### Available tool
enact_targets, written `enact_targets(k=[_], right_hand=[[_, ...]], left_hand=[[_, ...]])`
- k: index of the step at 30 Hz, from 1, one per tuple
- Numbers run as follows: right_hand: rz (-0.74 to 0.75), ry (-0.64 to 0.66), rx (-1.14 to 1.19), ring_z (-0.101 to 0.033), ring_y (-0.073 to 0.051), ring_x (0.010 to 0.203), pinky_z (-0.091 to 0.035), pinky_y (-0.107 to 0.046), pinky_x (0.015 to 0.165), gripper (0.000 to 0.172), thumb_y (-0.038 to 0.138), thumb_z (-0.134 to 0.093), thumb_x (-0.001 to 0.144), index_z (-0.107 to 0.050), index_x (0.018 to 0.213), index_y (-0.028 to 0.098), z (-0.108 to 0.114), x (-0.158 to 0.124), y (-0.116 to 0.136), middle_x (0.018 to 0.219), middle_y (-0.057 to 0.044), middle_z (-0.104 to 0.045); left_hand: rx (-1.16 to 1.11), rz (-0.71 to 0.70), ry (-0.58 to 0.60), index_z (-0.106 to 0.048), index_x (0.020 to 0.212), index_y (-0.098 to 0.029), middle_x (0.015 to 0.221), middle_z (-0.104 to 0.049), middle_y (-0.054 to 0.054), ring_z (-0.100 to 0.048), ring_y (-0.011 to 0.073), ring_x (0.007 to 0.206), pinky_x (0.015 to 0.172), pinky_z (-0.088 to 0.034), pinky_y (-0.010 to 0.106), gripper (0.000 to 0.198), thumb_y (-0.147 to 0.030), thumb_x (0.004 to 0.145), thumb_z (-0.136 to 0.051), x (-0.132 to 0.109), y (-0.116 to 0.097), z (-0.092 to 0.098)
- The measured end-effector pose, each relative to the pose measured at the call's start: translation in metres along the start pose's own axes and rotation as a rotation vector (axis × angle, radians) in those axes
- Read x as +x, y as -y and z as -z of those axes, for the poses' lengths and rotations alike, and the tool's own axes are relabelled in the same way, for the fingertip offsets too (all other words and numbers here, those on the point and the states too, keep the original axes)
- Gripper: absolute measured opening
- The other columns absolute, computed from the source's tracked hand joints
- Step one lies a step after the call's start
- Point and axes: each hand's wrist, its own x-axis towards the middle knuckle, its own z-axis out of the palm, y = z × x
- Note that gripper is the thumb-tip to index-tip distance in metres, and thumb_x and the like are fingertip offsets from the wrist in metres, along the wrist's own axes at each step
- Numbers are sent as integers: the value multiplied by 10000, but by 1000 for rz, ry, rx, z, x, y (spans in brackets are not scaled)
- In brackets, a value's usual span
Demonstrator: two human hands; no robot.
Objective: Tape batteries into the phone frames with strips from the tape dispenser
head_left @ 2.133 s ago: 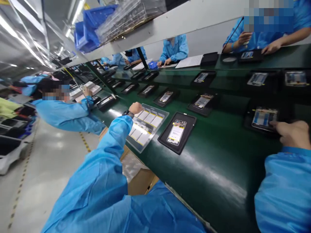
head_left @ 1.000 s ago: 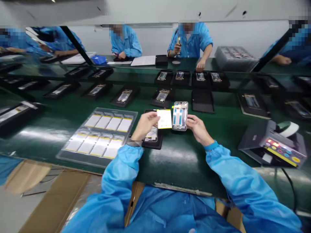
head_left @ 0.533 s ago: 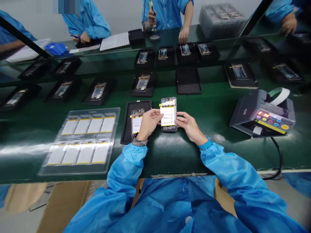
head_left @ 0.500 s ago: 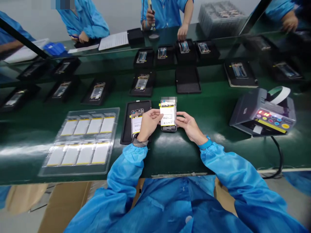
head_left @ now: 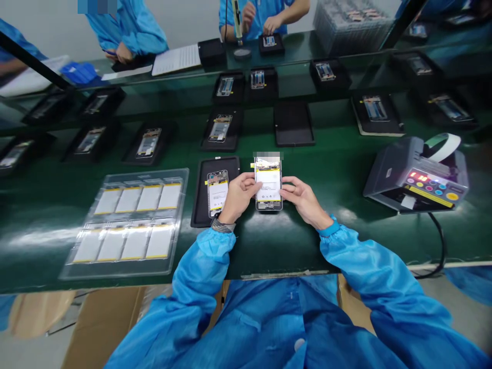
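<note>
Phone frame: the phone frame [head_left: 268,197] is at 12 o'clock from the person's chest, over the near half of the green belt [head_left: 338,169]. I can't tell whether its lower end rests on the belt.
Battery: a white battery [head_left: 268,183] with yellow edges lies in the frame, face up.
Left hand: the left hand [head_left: 237,197] closes on the frame's 9 o'clock edge, fingers curled and thumb pressed to the side.
Right hand: the right hand [head_left: 304,201] pinches the 3 o'clock edge with its fingertips, palm half open.
Key relation: the frame sits right between the two grips. Its long axis runs 12 to 6 and both hands are equally close.
At 9 o'clock: a black tray [head_left: 200,205] carries a second phone [head_left: 218,190], just beside the left wrist. Further out lies a clear battery tray [head_left: 180,177].
At 3 o'clock: a grey dispenser [head_left: 392,171] stands well apart.
At 12 o'clock, far: a co-worker's hands [head_left: 269,23] are over another tray.
</note>
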Motion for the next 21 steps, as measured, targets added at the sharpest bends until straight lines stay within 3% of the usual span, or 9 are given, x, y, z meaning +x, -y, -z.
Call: enact_targets(k=[3, 6, 10, 14, 21], right_hand=[[42, -99, -77, -715, -195, 712, -583, -316, 687, 493, 532, -846, 776, -606, 1084, 231, 0, 2, -2, 759, 8, -742], [65, -123, -122, -698, -199, 633, -583, -323, 614, 488, 593, -819, 782, -589, 1034, 245, -2, -1, -7, 726, 16, -725], [79, -81, -198, -698, -196, 645, -592, -332, 637, 443, 592, -770, 839, -582, 1049, 251, -8, -10, -12, 782, 2, -737], [62, -95, -255, -693, -199, 655, -563, -306, 592, 399, 586, -729, 881, -588, 1044, 250, -12, -13, -15, 747, 6, -715], [63, -228, -356, -574, -147, 531, -401, -250, 453, 398, 626, -638, 938, -591, 915, 231, -10, -9, -22, 643, 15, -645]], left_hand=[[-8, 0, 76, -597, 1008, -169, 829, -718, 29, -692, 165, 757, 677, -551, 265, 469, -432, 732, -869, -5, 3, -8], [-42, 31, 102, -577, 1000, -180, 937, -746, 64, -718, 186, 831, 737, -569, 292, 470, -494, 768, -840, -11, 8, -23], [-7, 22, -31, -658, 1051, -162, 1054, -752, 90, -709, 202, 915, 781, -556, 295, 473, -585, 851, -732, -15, 14, -38], [72, 15, -132, -692, 1004, -152, 924, -739, 59, -668, 175, 807, 694, -518, 266, 458, -585, 857, -721, -18, 18, -42], [148, 7, -180, -696, 956, -146, 845, -698, 45, -602, 161, 720, 635, -468, 266, 338, -471, 868, -723, -24, 23, -49]])
